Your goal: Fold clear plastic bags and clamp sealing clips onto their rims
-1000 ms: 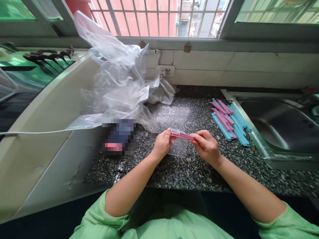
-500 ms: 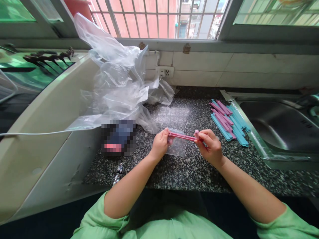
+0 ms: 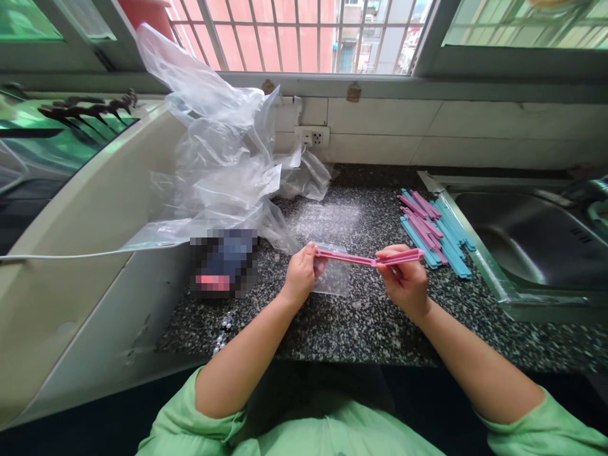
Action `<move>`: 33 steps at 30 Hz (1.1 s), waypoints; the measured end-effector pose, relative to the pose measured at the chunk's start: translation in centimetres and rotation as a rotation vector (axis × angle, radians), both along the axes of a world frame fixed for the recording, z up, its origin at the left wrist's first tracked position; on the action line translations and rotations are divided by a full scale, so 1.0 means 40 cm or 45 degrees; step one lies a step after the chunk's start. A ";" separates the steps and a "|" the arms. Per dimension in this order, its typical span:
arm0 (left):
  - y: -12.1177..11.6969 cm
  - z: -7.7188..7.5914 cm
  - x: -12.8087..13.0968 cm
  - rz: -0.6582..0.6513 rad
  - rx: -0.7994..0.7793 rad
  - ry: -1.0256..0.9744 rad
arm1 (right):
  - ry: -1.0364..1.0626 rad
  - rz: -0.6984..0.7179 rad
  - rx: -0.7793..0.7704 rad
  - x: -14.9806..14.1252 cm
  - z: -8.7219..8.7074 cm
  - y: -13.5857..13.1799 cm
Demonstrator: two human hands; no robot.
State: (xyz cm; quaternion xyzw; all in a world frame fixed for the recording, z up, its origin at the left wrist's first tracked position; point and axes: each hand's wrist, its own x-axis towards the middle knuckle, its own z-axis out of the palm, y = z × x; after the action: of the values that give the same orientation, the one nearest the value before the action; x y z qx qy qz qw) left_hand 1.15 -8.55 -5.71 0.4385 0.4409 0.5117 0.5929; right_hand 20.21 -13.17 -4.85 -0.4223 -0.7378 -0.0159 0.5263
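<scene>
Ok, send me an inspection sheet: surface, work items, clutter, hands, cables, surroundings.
Surface: speckled dark countertop.
Work items: pink clip, opened out; small clear bag beside the left hand; pile of pink and blue clips left of the sink.
Clutter: crumpled plastic bags; pixelated dark object; beaded strand.
Hands: left grips one end of the pink clip; right hand grips it near its hinge.
Cables: white cable from the left edge to the plastic bags.
Surroundings: wall socket; window bars.

Daylight glare on the countertop [image 3: 365, 323]
</scene>
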 end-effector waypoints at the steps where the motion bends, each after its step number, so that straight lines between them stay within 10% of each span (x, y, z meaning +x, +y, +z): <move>1: -0.001 0.001 0.000 0.008 -0.005 -0.009 | 0.018 0.009 -0.003 0.000 0.000 0.000; 33: 0.006 0.003 0.001 0.073 -0.144 -0.234 | 0.672 0.253 -0.426 -0.014 -0.005 0.007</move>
State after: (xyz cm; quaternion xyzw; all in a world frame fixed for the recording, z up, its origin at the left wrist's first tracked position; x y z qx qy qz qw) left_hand 1.21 -8.31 -5.60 0.3427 0.4251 0.5409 0.6397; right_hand 19.64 -12.91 -5.06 -0.4185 -0.6059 0.2670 0.6216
